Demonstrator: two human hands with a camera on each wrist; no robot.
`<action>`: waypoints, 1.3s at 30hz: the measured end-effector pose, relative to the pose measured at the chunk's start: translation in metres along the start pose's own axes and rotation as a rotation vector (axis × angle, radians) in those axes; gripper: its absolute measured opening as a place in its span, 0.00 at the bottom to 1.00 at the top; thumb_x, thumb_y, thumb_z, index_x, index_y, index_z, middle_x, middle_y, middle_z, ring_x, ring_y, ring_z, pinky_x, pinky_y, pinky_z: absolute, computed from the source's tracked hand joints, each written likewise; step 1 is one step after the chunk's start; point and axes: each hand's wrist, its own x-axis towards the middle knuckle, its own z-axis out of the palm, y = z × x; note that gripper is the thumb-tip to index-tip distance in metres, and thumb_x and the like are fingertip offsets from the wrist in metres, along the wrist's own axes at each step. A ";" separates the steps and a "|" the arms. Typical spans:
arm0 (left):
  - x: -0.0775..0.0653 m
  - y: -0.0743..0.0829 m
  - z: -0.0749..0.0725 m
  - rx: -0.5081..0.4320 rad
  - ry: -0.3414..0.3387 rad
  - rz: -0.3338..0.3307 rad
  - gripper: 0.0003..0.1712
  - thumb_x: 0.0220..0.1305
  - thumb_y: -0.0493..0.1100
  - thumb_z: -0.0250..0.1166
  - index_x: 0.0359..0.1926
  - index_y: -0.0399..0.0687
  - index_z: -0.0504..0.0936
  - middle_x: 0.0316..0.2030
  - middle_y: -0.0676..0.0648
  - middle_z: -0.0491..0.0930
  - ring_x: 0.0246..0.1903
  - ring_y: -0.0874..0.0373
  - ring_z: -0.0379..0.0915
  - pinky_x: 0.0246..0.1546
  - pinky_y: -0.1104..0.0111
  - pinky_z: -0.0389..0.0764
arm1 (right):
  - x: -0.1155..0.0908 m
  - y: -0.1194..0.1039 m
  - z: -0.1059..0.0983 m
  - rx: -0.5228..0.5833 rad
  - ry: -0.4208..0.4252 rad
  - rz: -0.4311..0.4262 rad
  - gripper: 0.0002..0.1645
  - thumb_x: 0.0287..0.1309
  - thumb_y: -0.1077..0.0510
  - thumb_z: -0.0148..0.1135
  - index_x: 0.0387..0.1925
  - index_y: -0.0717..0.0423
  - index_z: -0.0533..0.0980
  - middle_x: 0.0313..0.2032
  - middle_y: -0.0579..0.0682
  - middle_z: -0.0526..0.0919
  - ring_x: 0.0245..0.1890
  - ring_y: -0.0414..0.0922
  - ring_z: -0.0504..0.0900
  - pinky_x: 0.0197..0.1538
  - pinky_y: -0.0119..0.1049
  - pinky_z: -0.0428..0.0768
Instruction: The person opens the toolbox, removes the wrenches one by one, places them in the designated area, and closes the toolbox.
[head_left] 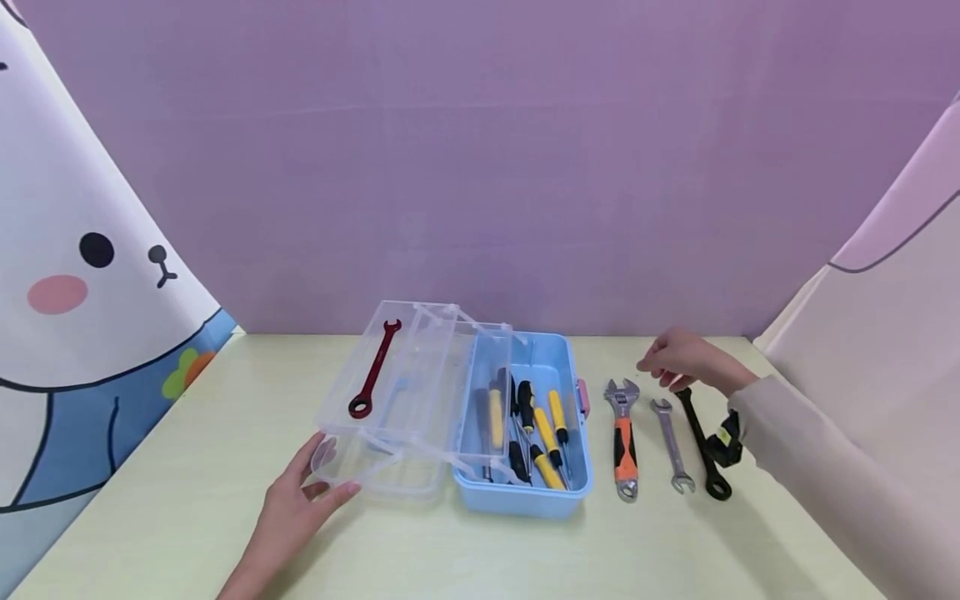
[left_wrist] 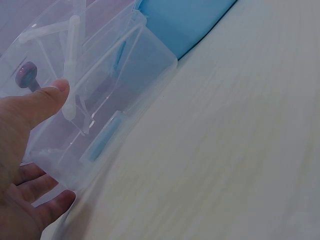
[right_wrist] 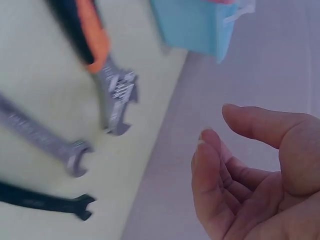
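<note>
A blue toolbox point(head_left: 522, 500) stands with its clear lid point(head_left: 423, 485) swung out to the left. Over the lid and part of the box sits a clear plastic tray point(head_left: 427, 375) on white hinged arms, a dark red wrench point(head_left: 373, 375) lying in it. My left hand point(head_left: 292, 504) holds the near left corner of the clear lid and tray, thumb point(left_wrist: 47, 102) on the near side and fingers by the lower edge. My right hand point(head_left: 693, 360), fingers loosely bent and holding nothing, hovers above the heads of the black wrench point(head_left: 702, 442) and silver wrench point(head_left: 673, 446).
Several yellow-and-black screwdrivers point(head_left: 551, 437) lie inside the box. To its right an orange-handled adjustable wrench point(head_left: 624, 442) lies on the pale table point(head_left: 645, 550). A purple backdrop point(head_left: 487, 167) rises behind the table; printed cloth point(head_left: 97, 333) hangs at the left.
</note>
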 end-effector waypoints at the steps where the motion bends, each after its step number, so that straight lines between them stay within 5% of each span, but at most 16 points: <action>1: 0.001 0.000 0.000 -0.005 0.001 0.007 0.53 0.53 0.50 0.72 0.73 0.44 0.52 0.65 0.30 0.64 0.50 0.40 0.77 0.44 0.63 0.84 | 0.000 -0.004 -0.001 -0.004 -0.001 -0.005 0.11 0.62 0.57 0.58 0.31 0.62 0.74 0.22 0.46 0.75 0.22 0.40 0.76 0.29 0.34 0.82; 21: 0.005 -0.003 -0.001 0.009 -0.025 -0.023 0.55 0.53 0.53 0.72 0.74 0.45 0.50 0.66 0.30 0.62 0.52 0.39 0.76 0.44 0.62 0.84 | 0.023 -0.112 0.036 0.003 -0.016 -0.021 0.16 0.62 0.50 0.58 0.36 0.62 0.76 0.32 0.55 0.80 0.28 0.46 0.81 0.35 0.36 0.85; 31: 0.006 -0.003 -0.001 0.018 -0.039 -0.027 0.55 0.53 0.53 0.72 0.74 0.45 0.49 0.66 0.30 0.61 0.52 0.38 0.75 0.44 0.62 0.84 | 0.032 -0.152 0.059 0.108 -0.046 -0.036 0.13 0.62 0.53 0.59 0.32 0.60 0.74 0.24 0.51 0.78 0.22 0.43 0.77 0.34 0.36 0.85; 39: 0.005 -0.003 -0.002 0.019 -0.032 -0.024 0.55 0.54 0.52 0.72 0.74 0.45 0.49 0.66 0.30 0.62 0.52 0.38 0.75 0.43 0.63 0.84 | 0.042 -0.190 0.080 0.191 -0.039 -0.039 0.19 0.60 0.54 0.62 0.46 0.65 0.74 0.33 0.56 0.81 0.25 0.44 0.80 0.45 0.43 0.85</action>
